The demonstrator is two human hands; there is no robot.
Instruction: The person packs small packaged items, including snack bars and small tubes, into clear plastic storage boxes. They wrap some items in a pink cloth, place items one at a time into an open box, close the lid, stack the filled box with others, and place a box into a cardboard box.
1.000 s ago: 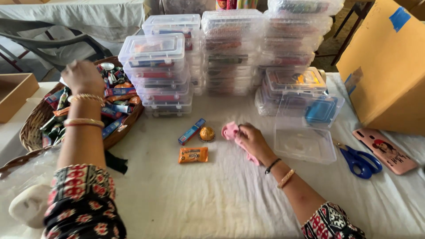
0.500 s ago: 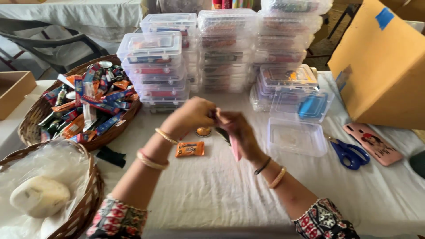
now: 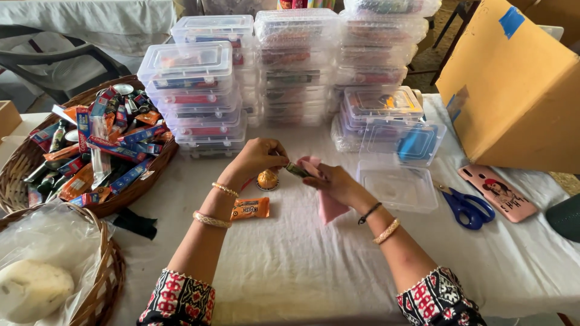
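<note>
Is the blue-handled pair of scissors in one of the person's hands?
No: the blue-handled scissors lie on the white tablecloth, apart from the right hand, beside a pink phone case.

Orange snack packet (image 3: pixel 251 208) on cloth; tan carton (image 3: pixel 513 90), blue tape (image 3: pixel 511 22), right.

Boxes (image 3: pixel 192 66) clear glossy plastic; baskets (image 3: pixel 18 166) rough woven wicker; tablecloth (image 3: pixel 290 259) white matt cloth; carton (image 3: pixel 513 90) matt cardboard; pouch (image 3: pixel 329 202) pink cloth.

A packing workplace: stacked clear plastic boxes (image 3: pixel 193 90), a basket of small goods (image 3: pixel 36 163), a cardboard carton (image 3: pixel 513 90).
</note>
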